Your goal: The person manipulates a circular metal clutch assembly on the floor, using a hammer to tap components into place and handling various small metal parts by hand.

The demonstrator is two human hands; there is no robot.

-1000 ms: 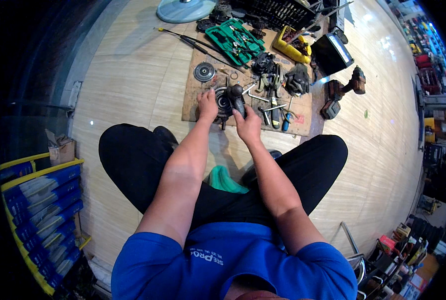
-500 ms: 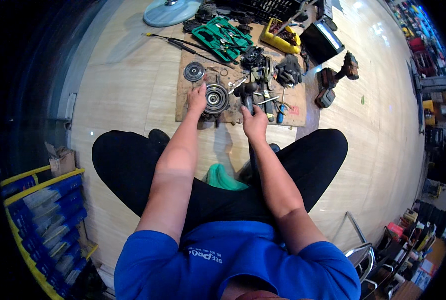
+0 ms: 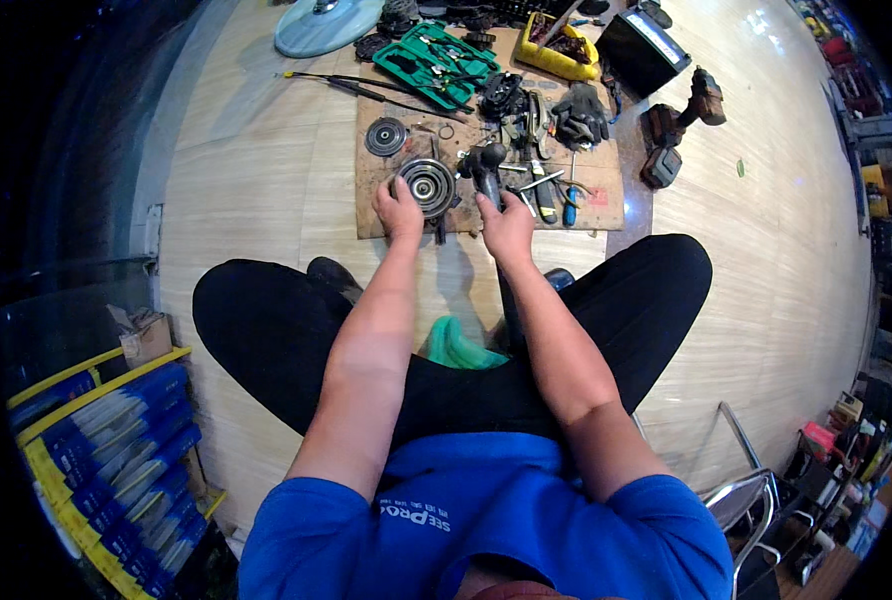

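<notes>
A round, dark metal pulley (image 3: 437, 199) with ringed grooves sits at the near edge of a stained cardboard sheet (image 3: 606, 170). My left hand (image 3: 399, 212) grips its left rim, fingers curled against the edge. In my right hand (image 3: 507, 230) is a hammer with a dark head (image 3: 486, 158), gripped by its handle close below the head. The head is just right of the pulley, apart from it, and the handle's lower part runs down behind my forearm. A smaller ringed disc (image 3: 386, 136) lies beyond my left hand.
Pliers, a blue-handled screwdriver (image 3: 570, 205) and dark gloves (image 3: 581, 117) lie right of the hammer. Farther off are a green tool case (image 3: 436, 65), a yellow tray (image 3: 556, 58) and a black box (image 3: 643, 55). A cordless drill (image 3: 701, 97) rests on the floor at right.
The whole view has shifted slightly. My left hand has shifted a little along the pulley's left rim. The hammer head has moved slightly farther from me, still in my right hand.
</notes>
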